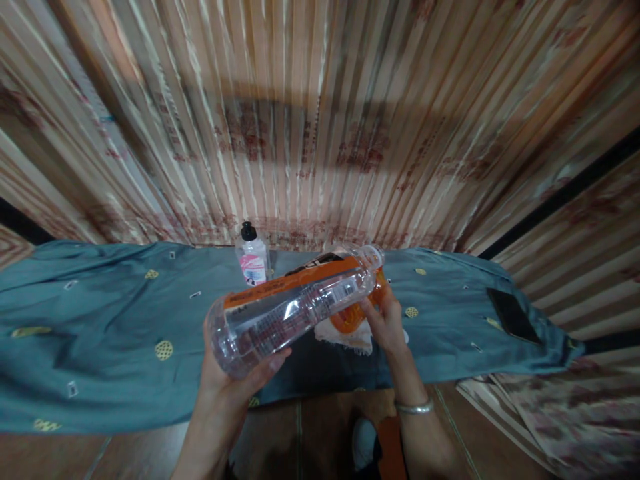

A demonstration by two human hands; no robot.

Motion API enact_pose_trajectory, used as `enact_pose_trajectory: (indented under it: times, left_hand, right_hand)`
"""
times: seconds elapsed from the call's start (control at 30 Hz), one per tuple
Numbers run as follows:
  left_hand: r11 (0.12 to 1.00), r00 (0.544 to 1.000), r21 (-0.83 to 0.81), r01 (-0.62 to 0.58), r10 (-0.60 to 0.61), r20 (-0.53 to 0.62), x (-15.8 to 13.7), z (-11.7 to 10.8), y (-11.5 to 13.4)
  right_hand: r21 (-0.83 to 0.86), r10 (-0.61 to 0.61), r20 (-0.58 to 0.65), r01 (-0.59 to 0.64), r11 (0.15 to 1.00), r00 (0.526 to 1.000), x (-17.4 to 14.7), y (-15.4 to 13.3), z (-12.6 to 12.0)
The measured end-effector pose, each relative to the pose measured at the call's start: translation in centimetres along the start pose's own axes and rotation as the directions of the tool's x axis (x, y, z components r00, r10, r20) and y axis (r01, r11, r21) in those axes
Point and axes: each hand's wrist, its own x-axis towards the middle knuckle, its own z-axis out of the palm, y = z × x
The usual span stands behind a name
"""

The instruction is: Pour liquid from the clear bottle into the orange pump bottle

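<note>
A large clear plastic bottle point(295, 307) with an orange and grey label is held tilted, its neck up to the right and no cap on its mouth. My left hand point(233, 377) is wrapped round its base end. At the neck end, my right hand point(387, 320) has its thumb and fingers closed against the bottle, though its fingertips are partly hidden. Behind the neck is an orange see-through container point(347, 320), partly covered by the bottle. A white cloth point(345, 339) lies under it.
A clear bottle with a black cap and pink label point(253, 260) stands at the back of the teal patterned cloth point(125, 300). A dark flat rectangular object point(513, 315) lies at the right. A pleated curtain point(300, 133) hangs behind, with dark bars at both sides.
</note>
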Motion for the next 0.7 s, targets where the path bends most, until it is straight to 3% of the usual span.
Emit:
enact_pose_trajectory:
  times: [0.23, 0.7]
  left_hand:
    - [1.0, 1.0, -0.028, 0.008, -0.008, 0.011, -0.09, 0.04, 0.24]
    - [0.998, 1.0, 0.058, -0.011, 0.011, 0.0, 0.68, -0.67, -0.42]
  right_hand:
    - [-0.032, 0.065, 0.014, -0.065, 0.997, 0.998, 0.03, -0.17, -0.05]
    - [-0.157, 0.148, -0.098, -0.162, 0.974, 0.984, 0.23, 0.37, 0.53]
